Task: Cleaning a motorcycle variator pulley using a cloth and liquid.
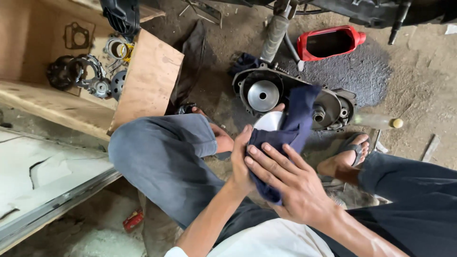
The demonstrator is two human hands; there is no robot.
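Person squats on dirt floor [419,90], both forearms reaching forward between the knees. Right hand [290,178] palm down, fingers [266,154] spread flat and pressing on a dark blue rag [290,131]. Left hand [240,162] edge-on just beside it, fingers curled around the rag and the round pale metal disc [267,121] under it; only the disc's upper rim shows, the rest is covered by cloth. Rag drapes up over the open engine case [333,107] lying on the floor just in front of the hands; a shiny pulley face [263,95] sits in the case's left side, smaller shafts on its right. Sandalled foot [347,157] beside the case.

Cardboard box [147,81] upper left, flaps open: holds a dark clutch-like ring [64,71], a toothed metal part [97,81], a ring with a yellow piece [119,50] and a flat gasket [76,35] against its wall. Red plastic container [331,43] lies on the floor behind the case, opening up, contents cannot tell.
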